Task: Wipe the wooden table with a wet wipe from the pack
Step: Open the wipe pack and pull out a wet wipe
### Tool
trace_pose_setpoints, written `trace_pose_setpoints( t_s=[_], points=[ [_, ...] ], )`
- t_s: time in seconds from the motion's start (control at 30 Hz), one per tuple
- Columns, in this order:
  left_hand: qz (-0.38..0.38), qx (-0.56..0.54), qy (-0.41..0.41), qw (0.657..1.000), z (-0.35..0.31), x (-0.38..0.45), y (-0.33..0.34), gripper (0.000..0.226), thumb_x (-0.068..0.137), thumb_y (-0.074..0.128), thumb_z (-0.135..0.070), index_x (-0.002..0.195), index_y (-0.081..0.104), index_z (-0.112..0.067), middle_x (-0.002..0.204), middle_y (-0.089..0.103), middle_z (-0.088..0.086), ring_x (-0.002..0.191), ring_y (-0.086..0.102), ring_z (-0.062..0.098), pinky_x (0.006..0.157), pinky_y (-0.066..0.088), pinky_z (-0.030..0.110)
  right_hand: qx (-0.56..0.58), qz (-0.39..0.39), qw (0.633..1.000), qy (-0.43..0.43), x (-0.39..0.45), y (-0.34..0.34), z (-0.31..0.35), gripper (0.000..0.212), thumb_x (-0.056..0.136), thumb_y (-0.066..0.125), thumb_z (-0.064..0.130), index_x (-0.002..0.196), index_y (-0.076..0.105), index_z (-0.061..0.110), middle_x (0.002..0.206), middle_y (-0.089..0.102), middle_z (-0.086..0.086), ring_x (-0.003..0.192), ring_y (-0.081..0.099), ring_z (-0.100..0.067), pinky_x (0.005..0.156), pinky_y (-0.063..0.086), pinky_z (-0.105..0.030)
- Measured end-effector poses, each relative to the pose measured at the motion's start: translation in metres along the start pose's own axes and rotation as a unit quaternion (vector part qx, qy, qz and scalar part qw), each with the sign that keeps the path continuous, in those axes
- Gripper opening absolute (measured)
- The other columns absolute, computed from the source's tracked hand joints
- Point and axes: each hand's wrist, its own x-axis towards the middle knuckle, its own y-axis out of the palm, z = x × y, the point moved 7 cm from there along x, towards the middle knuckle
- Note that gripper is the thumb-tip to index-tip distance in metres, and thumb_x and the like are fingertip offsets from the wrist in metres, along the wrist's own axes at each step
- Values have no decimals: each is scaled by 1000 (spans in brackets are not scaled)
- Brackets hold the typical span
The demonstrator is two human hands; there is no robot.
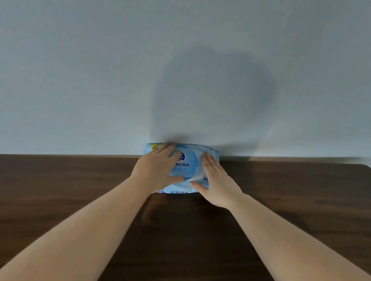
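The soft plastic wet-wipe pack (183,163) is light blue with dark blue lettering and a yellow patch at its far left corner. Beneath it, the wooden surface (288,197) shows dark brown grain; behind it, the wall (97,51) is plain pale grey.

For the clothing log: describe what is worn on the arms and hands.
Nothing is worn. Both forearms are bare up to the frame edge: no sleeves, gloves, watch or bracelets. The left hand and right hand show no rings on the visible fingers.
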Motion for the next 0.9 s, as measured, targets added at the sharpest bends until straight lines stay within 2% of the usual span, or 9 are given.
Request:
trace_pose_setpoints(
  t_s=[0.2, 0.27, 0.33, 0.47, 0.57, 0.63, 0.73, 0.8, 0.9],
  points=[
    [13, 17, 12, 1000, -2, -4, 0, 69, 94, 30, -57, 149, 23, -16, 157, 22, 3, 145, 12, 20, 114, 19, 32, -1, 1, 1000, 5, -2, -1, 3, 83, 93, 41, 54, 150, -6, 15, 161, -5, -1, 146, -5, -13, 116, 5, -31],
    [-20, -36, -20, 999, -1, -6, -10, 62, 95, 31, -53, 144, 34, -15, 151, 36, 3, 140, 29, 20, 108, 30, 30, -3, 2, 1000, 5, -2, 0, 4, 84, 93, 41, 54, 149, -6, 15, 160, -5, -1, 146, -4, -14, 117, 5, -32],
    [-80, -108, -74, 988, 6, -6, -25, 53, 95, 35, -50, 132, 48, -14, 131, 56, 5, 118, 53, 24, 89, 44, 33, -6, 5, 1000, 6, -2, 0, 5, 84, 92, 42, 54, 149, -6, 14, 160, -5, -2, 146, -4, -14, 118, 6, -33],
    [-214, -193, -206, 935, 27, -16, -48, 39, 90, 55, -47, 100, 49, -11, 95, 57, 6, 84, 55, 29, 62, 40, 35, -11, 12, 1000, 13, -2, -2, 6, 85, 92, 43, 53, 149, -5, 13, 161, -4, -2, 147, -3, -15, 119, 9, -35],
    [-159, -199, -268, 929, 29, -23, -35, 42, 87, 53, -56, 71, 41, -19, 66, 51, -3, 65, 51, 22, 53, 32, 29, -17, 12, 1000, 15, -3, -5, 8, 83, 92, 45, 51, 150, -2, 13, 161, 0, -2, 147, 3, -16, 117, 13, -35],
    [-138, -224, -242, 934, 21, -23, -26, 43, 78, 59, -64, 83, 53, -23, 81, 60, -6, 75, 56, 17, 58, 38, 29, -23, 14, 1000, 14, -4, -7, 10, 81, 93, 46, 49, 150, 1, 14, 161, 3, -3, 146, 8, -17, 116, 18, -35],
    [-109, -225, -186, 950, 8, -18, -16, 75, 66, 68, -68, 123, 49, -23, 117, 58, -7, 106, 55, 16, 81, 45, 31, -15, 18, 1000, 14, -6, -12, 13, 78, 93, 48, 45, 151, 6, 13, 160, 8, -3, 145, 15, -18, 114, 24, -37],
    [-130, -197, -169, 957, 3, -16, -17, 72, 67, 70, -63, 121, 48, -22, 117, 58, -5, 107, 54, 18, 86, 45, 32, -40, 7, 999, 8, -7, -16, 15, 73, 93, 48, 44, 150, 13, 13, 159, 18, -3, 143, 25, -20, 111, 29, -38],
    [-165, -180, -171, 955, -2, -16, -24, 39, 81, 65, -42, 108, 54, -17, 107, 60, -1, 101, 53, 21, 81, 42, 33, -111, -36, 993, -24, -11, -26, 23, 60, 93, 45, 44, 145, 28, 18, 151, 35, -2, 133, 41, -22, 105, 37, -39]
  ],
)
